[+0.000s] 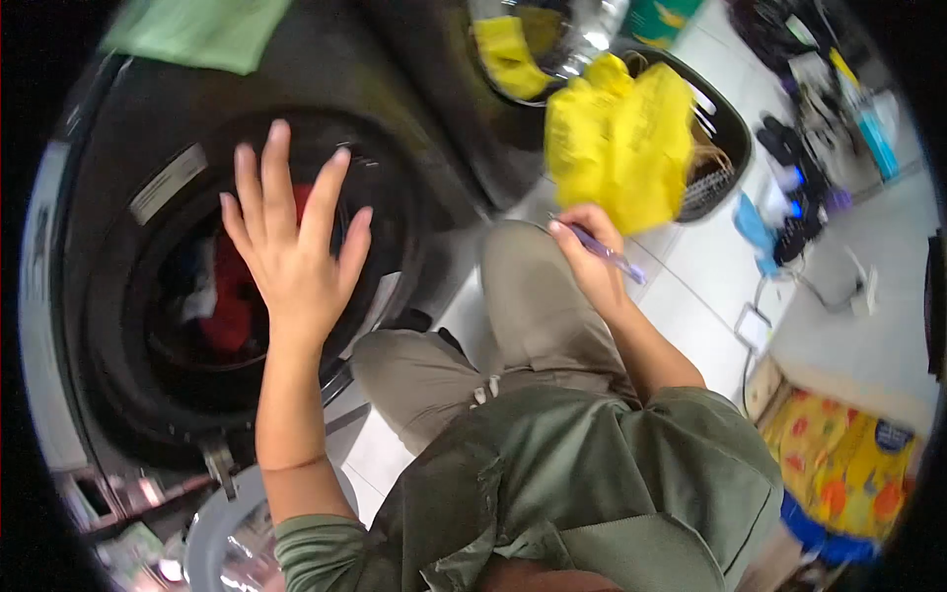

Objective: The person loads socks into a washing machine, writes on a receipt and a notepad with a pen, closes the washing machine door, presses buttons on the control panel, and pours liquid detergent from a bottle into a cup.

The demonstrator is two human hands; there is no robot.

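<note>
In the head view, the left hand (294,259) is held up before the round opening of a black front-loading washing machine (306,54). Its fingers are spread wide with nothing between them; whether they touch the machine, I cannot tell. Behind them, red laundry (229,296) lies inside, next to a paler piece too blurred to name.

The right hand (595,278) is beside the right knee (513,261), its fingers closed around a slanting purple pen (619,260), one end of which sticks out to the right.

As far as the work shows, the washing machine's door (205,538) is already swung open on the near left, and laundry is in the drum with neither hand holding any of it. The pen is in hand, but no writing surface shows under it, and I cannot tell whether it has been used.

To the far right of the knees, a yellow plastic bag (621,138) overlaps a black basket (725,128) on the tiled floor (695,281). A green cloth (202,30) hangs at the far left.
</note>
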